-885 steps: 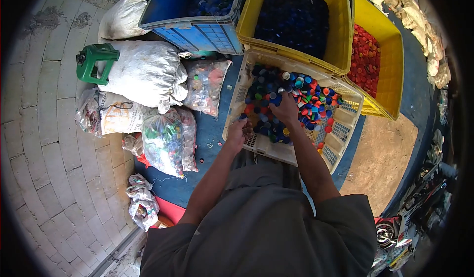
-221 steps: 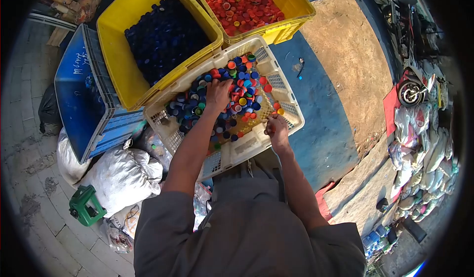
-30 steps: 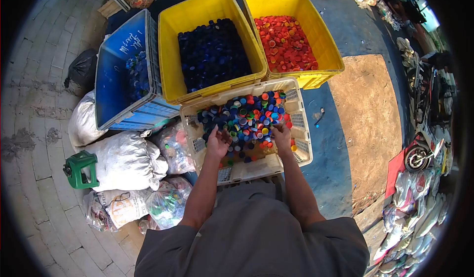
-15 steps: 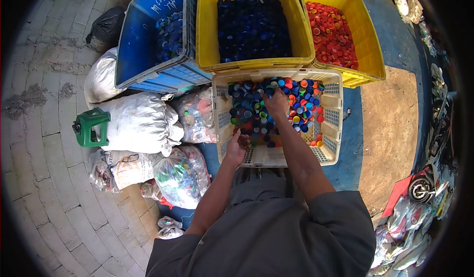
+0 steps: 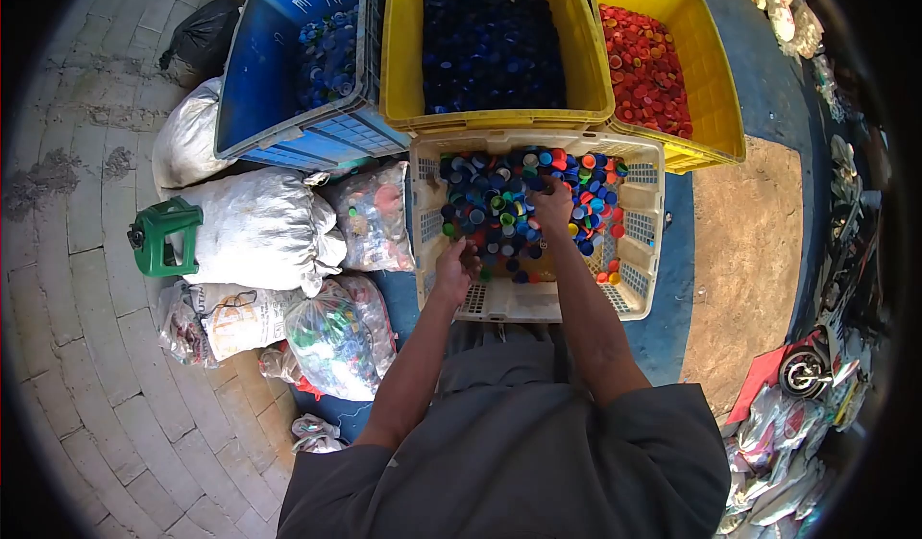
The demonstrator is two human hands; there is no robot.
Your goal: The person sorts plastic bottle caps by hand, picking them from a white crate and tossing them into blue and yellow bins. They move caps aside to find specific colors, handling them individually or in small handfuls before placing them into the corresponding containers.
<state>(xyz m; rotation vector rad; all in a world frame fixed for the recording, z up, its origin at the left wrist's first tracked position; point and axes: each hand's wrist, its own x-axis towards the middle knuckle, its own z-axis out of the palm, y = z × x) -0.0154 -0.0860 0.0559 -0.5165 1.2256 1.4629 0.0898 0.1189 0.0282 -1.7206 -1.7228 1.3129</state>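
A cream plastic crate [image 5: 519,305] in front of me holds a heap of loose bottle caps [image 5: 493,193], mostly blue with some red, orange, green and white ones. My right hand [image 5: 551,205] is down on the heap right of its middle, its fingers bent together among the caps; what they pinch is hidden. Over the crate's near left corner, my left hand [image 5: 458,263] is held palm inward with the fingers curled. Whatever lies in that curl is too small to make out.
Behind the crate stand a blue bin [image 5: 259,69] with pale blue caps, a yellow bin [image 5: 403,59] with dark blue caps, and another yellow bin [image 5: 706,69] with red caps. Stuffed sacks [image 5: 259,232] and a green plastic container [image 5: 165,238] lie at left.
My right hand has shifted slightly right and toward me across the caps. My left hand stays at the near left corner, its fingers a little more curled. The view has moved slightly.
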